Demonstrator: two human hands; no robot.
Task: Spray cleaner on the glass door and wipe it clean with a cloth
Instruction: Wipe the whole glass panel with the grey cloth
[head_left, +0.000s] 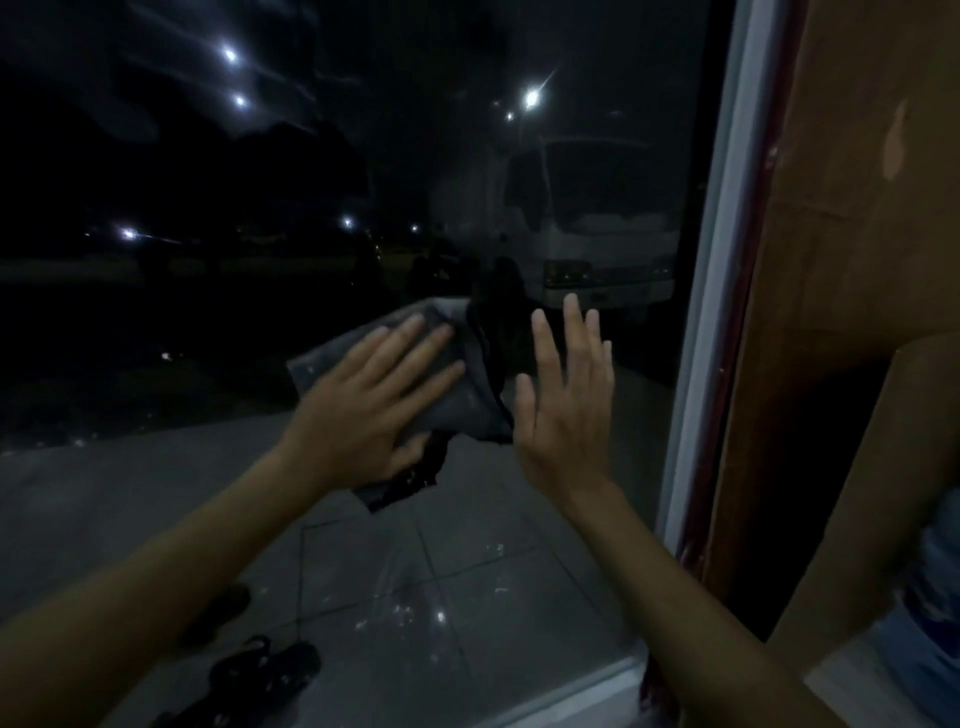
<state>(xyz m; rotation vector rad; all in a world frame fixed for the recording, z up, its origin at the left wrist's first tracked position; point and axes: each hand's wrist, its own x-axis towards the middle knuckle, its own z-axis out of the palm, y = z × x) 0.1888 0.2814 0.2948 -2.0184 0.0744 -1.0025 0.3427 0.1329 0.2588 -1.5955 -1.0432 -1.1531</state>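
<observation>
**Two hands at the glass door (260, 291), one on the cloth (470, 400)**

Two bare forearms reach forward to the pane. We record the left hand (363, 400) laid flat on a grey cloth, fingers straight and spread, pressing it against the glass; the thumb lies along the cloth's lower edge. Nothing is curled round the fabric. The cloth sits on the pane at about mid-height, right of centre, with a darker fold hanging loose below the palm.

The right hand (566, 410) stands just beside the cloth's right edge, upright, palm toward the glass, fingers straight and slightly apart. It has hold of nothing. We cannot tell whether it touches the pane or stands just off it.

We note pale smears and specks low on the glass, below both hands. The door's white frame (719, 291) runs down its right side, with a brown panel (857, 234) beyond it.

Through the pane it is dark. We see a tiled floor (493, 519) outside, a pair of dark sandals (265, 670) at lower left, a white vehicle (608, 244) parked at upper right, and several bright lights (531, 97) scattered across the dark.
</observation>
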